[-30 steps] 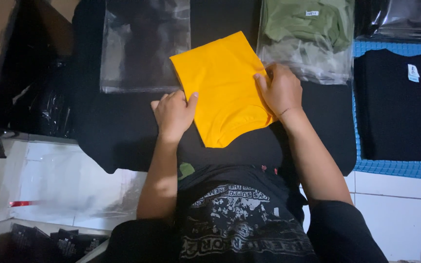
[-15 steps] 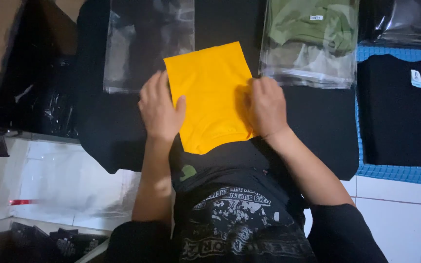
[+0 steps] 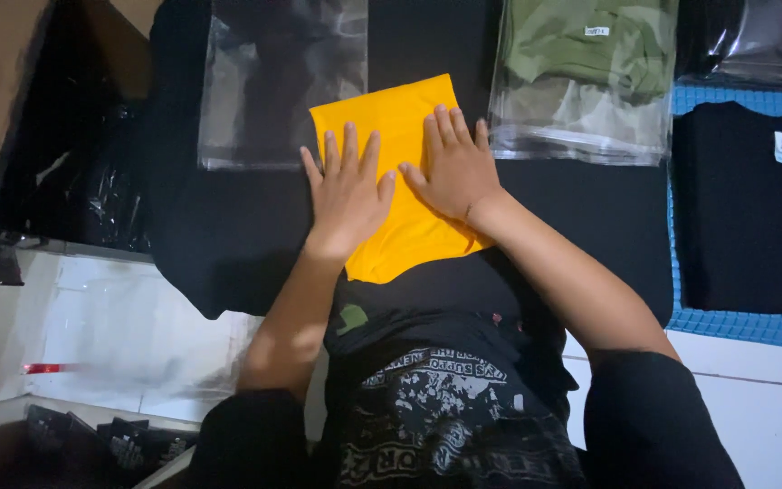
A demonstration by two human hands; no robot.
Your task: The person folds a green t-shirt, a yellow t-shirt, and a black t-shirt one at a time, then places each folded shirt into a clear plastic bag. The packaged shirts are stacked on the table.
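Two hands lie flat on a folded yellow shirt (image 3: 405, 136), side by side and almost touching at the thumbs. The left hand (image 3: 348, 195) covers the shirt's left edge, with its fingers spread wide and pointing away from the person. The right hand (image 3: 452, 167) rests on the middle and right of the shirt, fingers straight and slightly fanned. Neither hand grips anything; both palms press down, which looks like a way to flatten the fabric and push the air out so the fold holds.

The shirt sits on a black cloth (image 3: 581, 208) that covers the work surface, directly in front of the person's body, with its near corner hanging toward the black printed shirt (image 3: 445, 407) the person wears. Just beyond it to the left lies an empty clear plastic bag (image 3: 273, 91), its open side probably facing the yellow shirt, though the glare makes that hard to tell. To the right lies another clear bag with a green shirt (image 3: 581, 54) inside. Farther right, a black shirt (image 3: 744, 208) lies flat on a blue mat (image 3: 744, 328). Keeping bags and shirts within arm's reach suits packing one after another.
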